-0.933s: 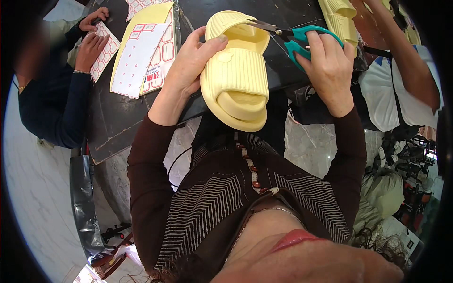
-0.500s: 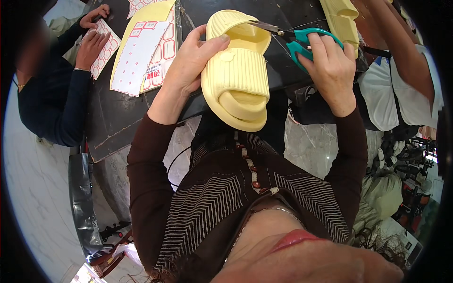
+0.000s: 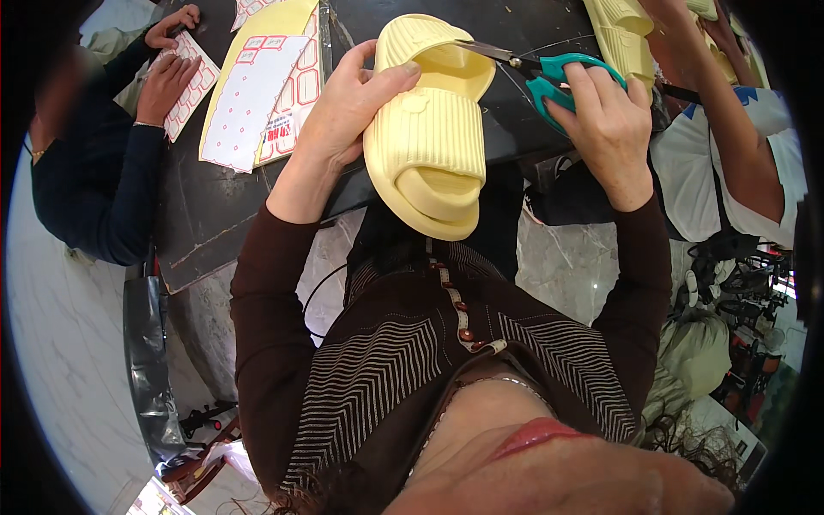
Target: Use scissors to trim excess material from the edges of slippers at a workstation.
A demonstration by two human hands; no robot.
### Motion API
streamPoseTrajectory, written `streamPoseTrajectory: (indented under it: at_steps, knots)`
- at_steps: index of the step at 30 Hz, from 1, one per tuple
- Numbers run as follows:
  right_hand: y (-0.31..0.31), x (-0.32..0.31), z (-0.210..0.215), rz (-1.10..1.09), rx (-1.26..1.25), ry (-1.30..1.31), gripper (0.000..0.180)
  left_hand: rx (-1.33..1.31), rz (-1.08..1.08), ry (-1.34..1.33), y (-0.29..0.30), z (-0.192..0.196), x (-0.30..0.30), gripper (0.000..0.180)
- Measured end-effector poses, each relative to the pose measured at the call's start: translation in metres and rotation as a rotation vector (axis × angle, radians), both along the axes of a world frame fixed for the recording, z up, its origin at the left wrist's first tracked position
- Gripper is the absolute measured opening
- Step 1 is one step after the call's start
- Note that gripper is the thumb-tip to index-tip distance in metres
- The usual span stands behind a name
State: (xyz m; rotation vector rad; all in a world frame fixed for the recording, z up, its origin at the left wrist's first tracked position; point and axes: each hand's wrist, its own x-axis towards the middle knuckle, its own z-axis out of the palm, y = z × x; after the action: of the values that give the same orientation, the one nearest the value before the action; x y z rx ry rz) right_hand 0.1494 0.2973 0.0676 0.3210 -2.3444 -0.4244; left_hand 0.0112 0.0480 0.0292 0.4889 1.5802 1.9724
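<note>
Pale yellow slide slippers [image 3: 433, 129], a pair nested one in the other, are held up over the near edge of the table. My left hand [image 3: 348, 107] grips their left side, thumb on top by the strap. In my right hand [image 3: 609, 129] is a pair of scissors [image 3: 549, 81] with teal handles, my fingers through the loops. The blades point left, and their tips lie at the rim of the upper slipper's opening. What the tips touch is too small to make out.
Red-and-white label sheets [image 3: 257, 103] and a yellow backing sheet lie left on the black table [image 3: 202, 219]. Beyond them, a co-worker's hands [image 3: 167, 86] rest on another label sheet [image 3: 193, 94]. At right, more yellow slippers [image 3: 622, 39] sit beside another person's arm [image 3: 730, 103].
The slippers have shifted very slightly to the left. My right hand and the scissors have moved a little, with the handles opening slightly wider. The co-worker's arm at right has moved.
</note>
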Motion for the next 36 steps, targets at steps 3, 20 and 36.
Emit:
streamPoseTrajectory:
  at_steps: [3, 20, 36]
  knots:
    - [0.0, 0.001, -0.001, -0.009, 0.01, 0.001, 0.044, -0.002, -0.01, -0.005, 0.0, 0.001, 0.0, 0.079]
    - [0.001, 0.0, -0.004, -0.004, 0.037, 0.004, 0.042, -0.044, -0.004, 0.04, -0.002, 0.003, 0.001, 0.082]
    - [0.012, -0.003, -0.038, -0.013, -0.949, -0.039, 0.035, 0.112, 0.001, 0.201, 0.001, 0.008, 0.001, 0.091]
